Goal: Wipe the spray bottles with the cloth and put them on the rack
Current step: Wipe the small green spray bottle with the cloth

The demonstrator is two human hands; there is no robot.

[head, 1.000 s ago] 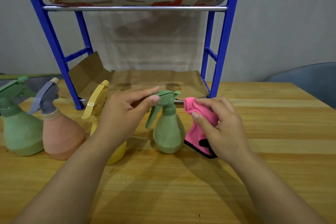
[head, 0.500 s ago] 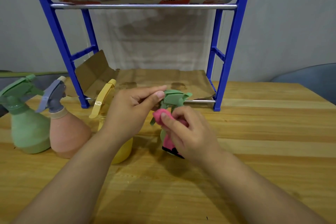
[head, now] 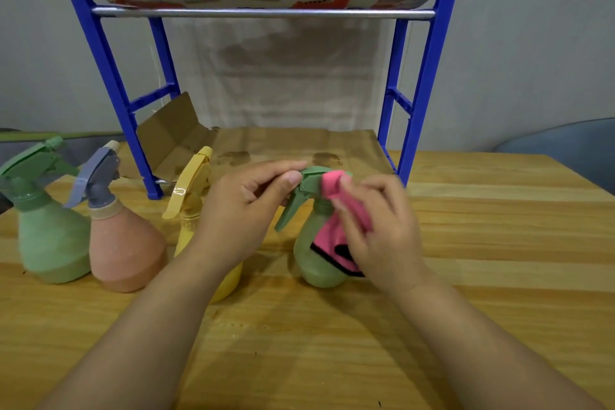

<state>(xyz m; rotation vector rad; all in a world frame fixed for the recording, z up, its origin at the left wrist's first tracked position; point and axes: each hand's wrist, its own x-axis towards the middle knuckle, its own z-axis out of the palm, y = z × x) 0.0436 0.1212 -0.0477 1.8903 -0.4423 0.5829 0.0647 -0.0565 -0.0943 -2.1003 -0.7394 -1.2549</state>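
Item 1: small green spray bottle (head: 312, 260), upright on the wooden bench (head: 499, 260), just in front of the blue rack (head: 429, 76). I see my left hand (head: 243, 210) pinching the nozzle end of its green trigger head between thumb and forefinger, the grip closed on it.

Item 2: pink cloth (head: 332, 226) with a black edge, draped over the trigger head and down the bottle's right side. My right hand (head: 382, 230) has its grip closed on the cloth, pressing it against the bottle.

Item 3: yellow spray bottle (head: 191, 196), upright, partly hidden behind my left wrist.

Item 4: pink spray bottle (head: 126, 250) with a grey trigger, upright at left.

Item 5: large green spray bottle (head: 50, 243), upright at far left, touching the pink one.

Item 6: rack shelves lined with cardboard (head: 293, 150); I see no bottle on them.
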